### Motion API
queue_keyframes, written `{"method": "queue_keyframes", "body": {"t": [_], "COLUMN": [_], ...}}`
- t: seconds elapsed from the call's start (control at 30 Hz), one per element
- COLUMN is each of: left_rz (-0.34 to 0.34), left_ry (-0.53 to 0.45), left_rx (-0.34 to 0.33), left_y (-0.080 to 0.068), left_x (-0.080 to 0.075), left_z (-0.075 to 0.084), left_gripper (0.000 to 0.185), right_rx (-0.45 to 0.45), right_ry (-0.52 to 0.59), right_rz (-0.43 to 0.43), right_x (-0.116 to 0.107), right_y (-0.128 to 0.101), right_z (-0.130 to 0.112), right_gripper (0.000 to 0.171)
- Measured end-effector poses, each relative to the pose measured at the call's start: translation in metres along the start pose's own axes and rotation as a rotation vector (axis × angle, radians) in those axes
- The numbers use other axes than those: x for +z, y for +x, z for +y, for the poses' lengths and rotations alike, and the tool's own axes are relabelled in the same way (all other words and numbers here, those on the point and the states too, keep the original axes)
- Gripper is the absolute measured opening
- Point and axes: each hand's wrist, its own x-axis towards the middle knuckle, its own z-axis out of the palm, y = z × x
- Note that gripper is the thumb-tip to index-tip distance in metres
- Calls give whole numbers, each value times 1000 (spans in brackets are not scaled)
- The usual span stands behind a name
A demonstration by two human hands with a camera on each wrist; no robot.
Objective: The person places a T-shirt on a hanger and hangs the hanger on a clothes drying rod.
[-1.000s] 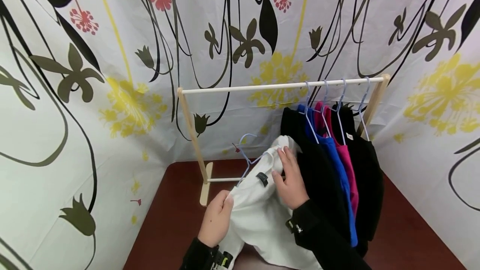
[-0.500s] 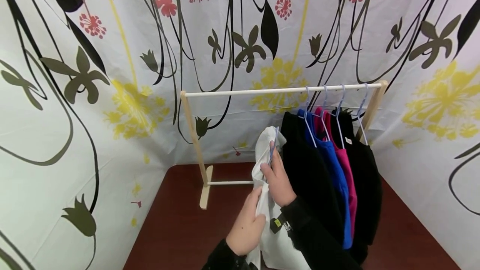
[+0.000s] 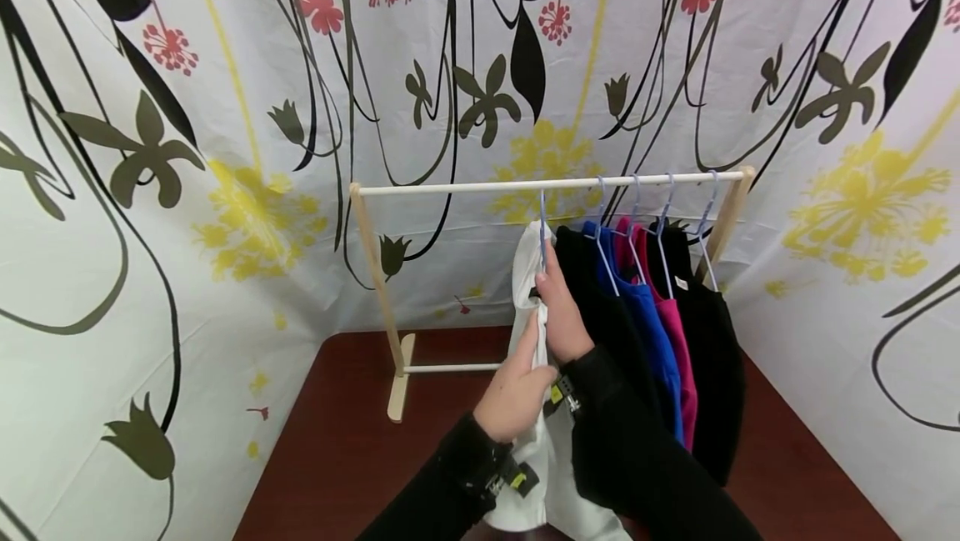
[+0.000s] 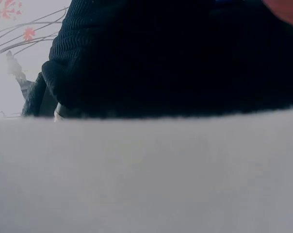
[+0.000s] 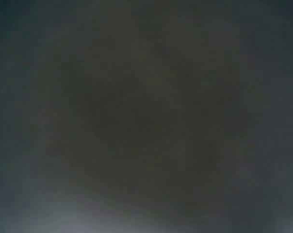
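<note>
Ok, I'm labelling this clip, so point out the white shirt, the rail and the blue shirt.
white shirt (image 3: 525,274), head view, upper fabric just left of the right hand.
rail (image 3: 450,187), head view, bare stretch of the top bar.
blue shirt (image 3: 645,308), head view, front panel below its hanger.

The right wrist view is a dark blur with nothing to make out. In the left wrist view, blurred white cloth (image 4: 146,179) fills the lower half. The white garment (image 3: 525,474) runs off the head view's bottom edge.
</note>
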Motion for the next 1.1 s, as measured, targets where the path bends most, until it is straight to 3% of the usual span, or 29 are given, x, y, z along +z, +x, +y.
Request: {"method": "queue_keyframes", "body": {"t": [0.27,0.47,0.57,0.73,0.9,1.1], "left_rz": [59,73,62,44,45,17], "left_ry": [-46,-92,-93,-86,-106,-84], "left_rx": [11,-12,-24,-62,-75,-59], "left_y": [33,49,52,55,59,56], "left_x": [-12,-9,-7,-4,-4,-10], "left_z": [10,3,-2,-10,-20,-25], "left_gripper": [83,82,80,79,76,68], "right_rx": [74,151,165,157,176,181], "right_ry": [-16,44,65,68,-31,-117], "right_rz": [-34,-57,-73,-48,-17,-10], "right_x": [-2,-9,-10,-13,-14,-15], "right_y": [40,44,42,44,46,37], "right_z": [-2,-16,-15,11,37,40], "right_gripper": [56,55,55,55,55,58]}}
